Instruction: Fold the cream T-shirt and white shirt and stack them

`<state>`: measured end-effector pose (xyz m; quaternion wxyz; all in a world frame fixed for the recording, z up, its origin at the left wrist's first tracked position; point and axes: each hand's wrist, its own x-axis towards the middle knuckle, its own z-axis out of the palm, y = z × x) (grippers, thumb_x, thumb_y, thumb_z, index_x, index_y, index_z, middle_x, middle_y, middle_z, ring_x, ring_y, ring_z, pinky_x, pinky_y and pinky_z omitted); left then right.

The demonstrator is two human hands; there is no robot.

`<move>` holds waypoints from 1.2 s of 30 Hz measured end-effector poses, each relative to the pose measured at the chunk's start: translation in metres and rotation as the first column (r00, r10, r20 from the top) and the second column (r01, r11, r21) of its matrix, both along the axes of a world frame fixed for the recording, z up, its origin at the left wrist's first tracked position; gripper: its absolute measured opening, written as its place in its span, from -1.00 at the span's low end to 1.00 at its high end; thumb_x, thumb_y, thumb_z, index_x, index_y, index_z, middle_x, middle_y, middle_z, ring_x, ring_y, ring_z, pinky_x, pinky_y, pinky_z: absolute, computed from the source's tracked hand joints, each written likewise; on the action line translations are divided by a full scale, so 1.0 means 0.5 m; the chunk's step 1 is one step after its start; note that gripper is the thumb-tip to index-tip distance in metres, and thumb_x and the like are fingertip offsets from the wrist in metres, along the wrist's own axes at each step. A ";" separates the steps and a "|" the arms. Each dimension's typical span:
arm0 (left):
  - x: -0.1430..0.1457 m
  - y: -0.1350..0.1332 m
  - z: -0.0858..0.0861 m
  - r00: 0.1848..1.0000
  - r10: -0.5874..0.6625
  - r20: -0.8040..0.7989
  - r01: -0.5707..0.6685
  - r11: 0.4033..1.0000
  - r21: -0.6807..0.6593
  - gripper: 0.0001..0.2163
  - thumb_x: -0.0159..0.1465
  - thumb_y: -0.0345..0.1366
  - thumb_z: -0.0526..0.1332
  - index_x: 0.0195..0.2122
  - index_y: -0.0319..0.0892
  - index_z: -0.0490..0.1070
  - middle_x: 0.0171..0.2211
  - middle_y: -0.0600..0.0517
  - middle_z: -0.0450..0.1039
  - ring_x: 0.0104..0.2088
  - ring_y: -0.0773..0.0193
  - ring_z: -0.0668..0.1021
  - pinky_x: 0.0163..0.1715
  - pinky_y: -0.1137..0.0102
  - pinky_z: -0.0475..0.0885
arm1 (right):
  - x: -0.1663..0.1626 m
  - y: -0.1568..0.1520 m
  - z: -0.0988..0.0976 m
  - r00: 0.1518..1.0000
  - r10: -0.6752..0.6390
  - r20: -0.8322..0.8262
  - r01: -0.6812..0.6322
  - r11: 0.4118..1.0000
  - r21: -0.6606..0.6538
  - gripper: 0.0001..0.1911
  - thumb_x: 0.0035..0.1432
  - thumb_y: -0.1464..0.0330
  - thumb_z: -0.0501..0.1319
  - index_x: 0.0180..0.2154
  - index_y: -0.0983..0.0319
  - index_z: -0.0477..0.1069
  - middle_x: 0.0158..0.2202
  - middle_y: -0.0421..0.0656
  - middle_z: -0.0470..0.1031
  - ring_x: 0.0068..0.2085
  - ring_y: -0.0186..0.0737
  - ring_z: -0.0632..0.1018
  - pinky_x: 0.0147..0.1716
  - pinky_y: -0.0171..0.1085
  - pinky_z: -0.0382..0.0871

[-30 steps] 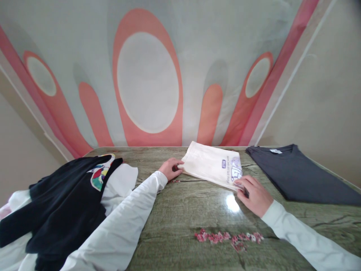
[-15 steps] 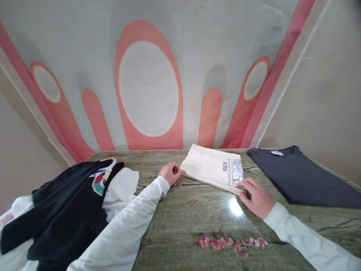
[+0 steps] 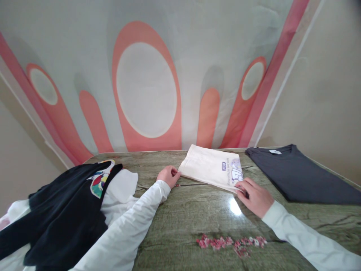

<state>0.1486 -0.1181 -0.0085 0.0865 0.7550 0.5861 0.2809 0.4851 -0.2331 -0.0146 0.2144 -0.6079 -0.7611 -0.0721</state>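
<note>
– Cream cloth?
– On table, between left hand and right hand.
– Fingers?
– Left pinch its near left corner, right pinch its near right corner.
– Around?
– Grey shirt right, black top left.

You have folded cream cloth here: matt, mostly smooth, soft-looking. Dark grey shirt: matt fabric, lies smooth. Black garment: matt cloth, creased; white cloth beside it, dull, rumpled. Your white sleeves: matt fabric, wrinkled. Tabletop: wood-grain look, glossy, mirrors a bright light spot. Backdrop: smooth sheet, faintly rippled towards its upper right.
</note>
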 end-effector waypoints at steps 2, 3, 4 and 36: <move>-0.001 0.002 -0.001 1.000 0.000 -0.003 0.000 1.000 -0.003 -0.78 0.10 -0.11 0.14 -0.49 -0.17 0.34 -0.52 0.07 0.38 -0.50 0.33 0.41 -0.48 0.46 0.28 | -0.001 0.001 0.001 1.000 0.004 0.003 -0.004 1.000 0.011 -0.83 0.11 0.29 0.04 -0.30 0.17 0.34 -0.35 -0.20 0.35 -0.40 -0.28 0.44 -0.42 -0.30 0.27; -0.002 0.003 -0.002 1.000 -0.001 -0.004 0.001 1.000 -0.004 -0.78 0.10 -0.11 0.14 -0.49 -0.17 0.34 -0.52 0.07 0.38 -0.50 0.32 0.41 -0.48 0.46 0.28 | -0.001 0.002 0.001 1.000 0.006 0.001 -0.006 1.000 0.015 -0.83 0.11 0.29 0.04 -0.30 0.17 0.35 -0.36 -0.20 0.35 -0.41 -0.29 0.44 -0.43 -0.31 0.26; -0.002 0.005 -0.002 1.000 -0.003 -0.004 0.003 1.000 -0.007 -0.78 0.10 -0.11 0.14 -0.48 -0.17 0.34 -0.51 0.06 0.38 -0.49 0.32 0.42 -0.47 0.46 0.28 | -0.002 0.002 0.002 1.000 0.009 -0.003 -0.009 1.000 0.018 -0.84 0.11 0.30 0.04 -0.30 0.17 0.35 -0.36 -0.20 0.35 -0.42 -0.29 0.43 -0.43 -0.32 0.26; -0.031 0.029 0.025 0.980 -0.112 -0.167 0.124 0.990 0.063 -0.88 0.17 -0.25 0.10 -0.46 -0.16 0.31 -0.46 0.03 0.34 -0.42 0.27 0.40 -0.40 0.42 0.26 | -0.009 0.005 0.002 0.998 0.024 -0.056 -0.026 0.999 -0.037 -0.79 -0.07 0.54 0.00 -0.33 0.23 0.25 -0.32 -0.14 0.27 -0.39 -0.29 0.40 -0.36 -0.31 0.27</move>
